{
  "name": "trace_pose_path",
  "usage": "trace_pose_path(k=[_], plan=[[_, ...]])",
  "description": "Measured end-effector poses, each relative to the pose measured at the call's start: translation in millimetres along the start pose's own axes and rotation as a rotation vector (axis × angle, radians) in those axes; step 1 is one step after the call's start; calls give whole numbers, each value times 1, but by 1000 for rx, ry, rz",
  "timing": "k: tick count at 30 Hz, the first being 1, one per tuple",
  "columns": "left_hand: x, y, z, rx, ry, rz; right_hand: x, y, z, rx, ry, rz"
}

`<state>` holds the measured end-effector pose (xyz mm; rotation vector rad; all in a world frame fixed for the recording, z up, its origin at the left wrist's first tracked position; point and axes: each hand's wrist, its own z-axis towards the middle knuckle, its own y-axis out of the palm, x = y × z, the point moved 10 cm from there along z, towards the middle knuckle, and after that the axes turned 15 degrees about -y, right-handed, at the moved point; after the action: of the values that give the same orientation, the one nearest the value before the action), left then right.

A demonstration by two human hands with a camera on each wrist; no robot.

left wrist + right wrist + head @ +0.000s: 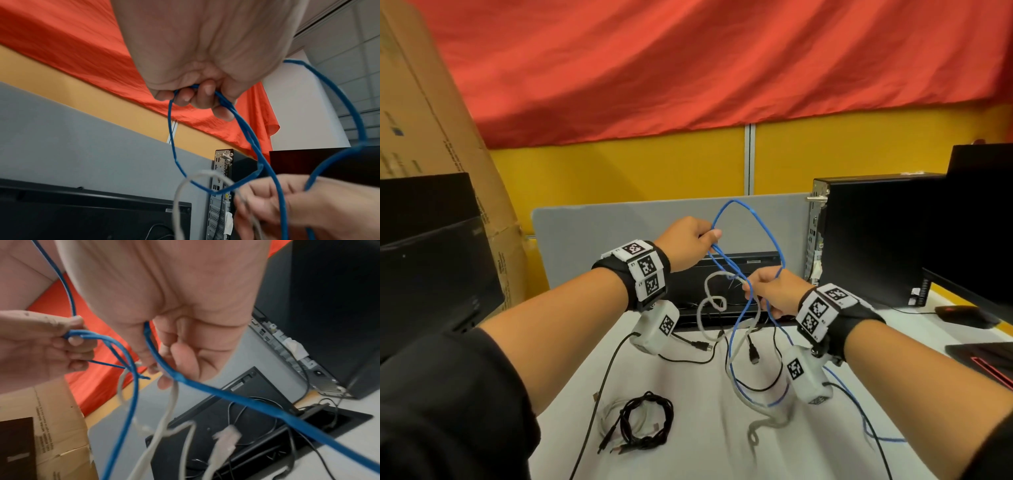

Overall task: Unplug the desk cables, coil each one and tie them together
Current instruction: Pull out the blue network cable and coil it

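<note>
Two hands grip: left hand [690,241] pinches one blue cable [763,228]; right hand [774,291] clutches it plus one grey cable [709,291].

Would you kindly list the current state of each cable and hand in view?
left hand: raised, gripping loops of the blue cable
right hand: lower, holding the blue and grey cables
blue cable: partly looped, tail trailing on the desk
grey cable: uncoiled, dangling
black coiled cable: coiled, lying on the desk
loose black cable: uncoiled on the desk
</note>
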<state>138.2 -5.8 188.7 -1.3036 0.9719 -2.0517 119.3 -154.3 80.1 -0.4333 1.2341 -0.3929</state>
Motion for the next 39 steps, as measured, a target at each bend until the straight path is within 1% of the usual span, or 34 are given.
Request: trace_pose_path(k=[1, 2, 3, 6, 7, 8, 12, 14, 16, 18, 20, 21, 23, 24, 25, 27, 30, 32, 33, 34, 36, 37, 38, 39], plan=[[-4, 3, 0, -10, -8, 15, -9, -3, 3, 31, -40, -43], [-9, 6, -1, -25, -18, 40, -18, -10, 6, 94, -86, -69], [-16, 9, -1, -41, -34, 75, -26, -18, 7, 176, -123, -45], [-42, 14, 1, -62, -108, 166, -40, -44, 3, 408, -195, 168], [-50, 13, 1, -59, -133, 188, -43, -51, 0, 457, -215, 213], [-58, 13, 3, -55, -156, 212, -47, -55, -2, 478, -240, 241], [-84, 10, 9, -40, -243, 315, -64, -56, -7, 454, -338, 268], [-97, 10, 11, -46, -290, 349, -64, -64, -10, 538, -364, 257], [-111, 7, 13, -37, -334, 361, -56, -81, -16, 691, -344, 181], [-120, 0, 15, 10, -363, 348, -43, -97, -23, 804, -269, 34], [-122, -8, 18, 73, -383, 346, -29, -105, -24, 819, -159, -116], [-121, -12, 19, 105, -395, 364, -21, -106, -24, 824, -94, -154], [-117, -20, 19, 164, -408, 455, -10, -109, -26, 867, 18, -162], [-113, -25, 20, 191, -407, 517, -8, -111, -29, 902, 48, -164], [-108, -29, 20, 218, -399, 573, -7, -112, -32, 934, 55, -162], [-97, -36, 19, 265, -369, 651, -10, -109, -36, 974, 11, -127], [-87, -40, 15, 292, -339, 693, -14, -106, -44, 1001, -38, -153], [-84, -35, 16, 259, -320, 659, -15, -104, -45, 978, -16, -202], [-84, -32, 16, 231, -315, 604, -14, -100, -40, 899, 13, -237], [-83, -29, 16, 203, -307, 542, -12, -91, -30, 747, 57, -307], [-78, -27, 16, 188, -262, 466, 0, -58, -13, 348, 139, -449], [-75, -26, 15, 193, -234, 458, 5, -44, -10, 208, 148, -490], [-71, -25, 14, 194, -210, 463, 6, -34, -9, 135, 130, -510], [-68, -23, 13, 187, -191, 472, 3, -29, -8, 122, 82, -502]])
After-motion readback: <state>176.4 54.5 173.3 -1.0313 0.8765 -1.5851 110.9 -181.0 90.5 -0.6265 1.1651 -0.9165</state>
